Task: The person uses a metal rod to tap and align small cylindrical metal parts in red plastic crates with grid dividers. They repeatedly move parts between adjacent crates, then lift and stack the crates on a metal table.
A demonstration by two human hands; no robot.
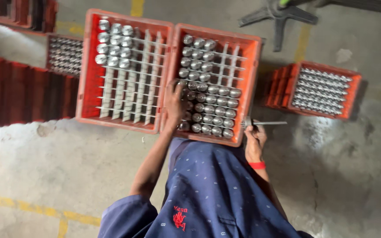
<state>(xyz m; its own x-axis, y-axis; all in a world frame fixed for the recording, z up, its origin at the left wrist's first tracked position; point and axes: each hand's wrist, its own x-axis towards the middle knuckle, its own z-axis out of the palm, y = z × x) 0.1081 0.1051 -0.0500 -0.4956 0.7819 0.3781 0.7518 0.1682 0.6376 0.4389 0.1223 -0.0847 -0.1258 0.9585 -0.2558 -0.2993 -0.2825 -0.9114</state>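
Metal parts (pixel 208 103) fill the right crate (pixel 252 79); left hand (pixel 173 102) grips one, right hand (pixel 255 136) clasps a rod (pixel 265 123).

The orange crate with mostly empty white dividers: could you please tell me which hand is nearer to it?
Left. The left hand rests on metal cylinders right beside that orange crate; the right hand, holding a thin metal rod, is past the neighbouring crate's far corner.
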